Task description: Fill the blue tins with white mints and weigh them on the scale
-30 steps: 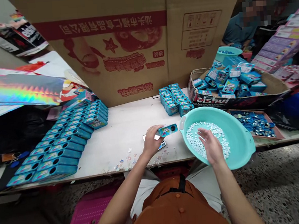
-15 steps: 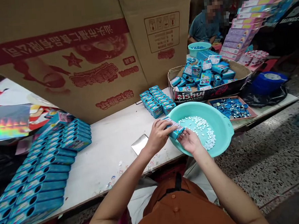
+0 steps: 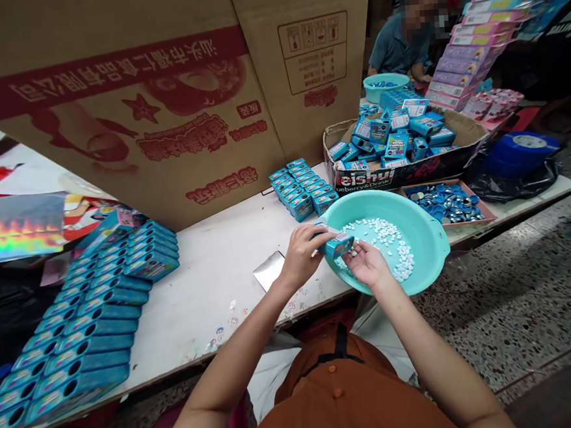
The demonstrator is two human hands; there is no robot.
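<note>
Blue boxes (image 3: 84, 345) line the counter (image 3: 211, 265) at lower left, while at centre the left hand (image 3: 299, 257) grips a small printed box (image 3: 337, 243) in its fingers and, just right, the right hand (image 3: 371, 268) is palm up, fingers open, over a turquoise basin (image 3: 429, 256) of white pieces (image 3: 387, 230).

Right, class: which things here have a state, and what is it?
Basin, open-topped, partly filled with white pieces
Held box, tilted over the basin
Left hand, closed on the box
Right hand, open, palm up
Left-side boxes, in rows, round holes uncovered
Printed carton, upright, lettering upside down
Black-fronted carton, open, heaped with blue boxes
Pink tray, full of blue discs
</note>
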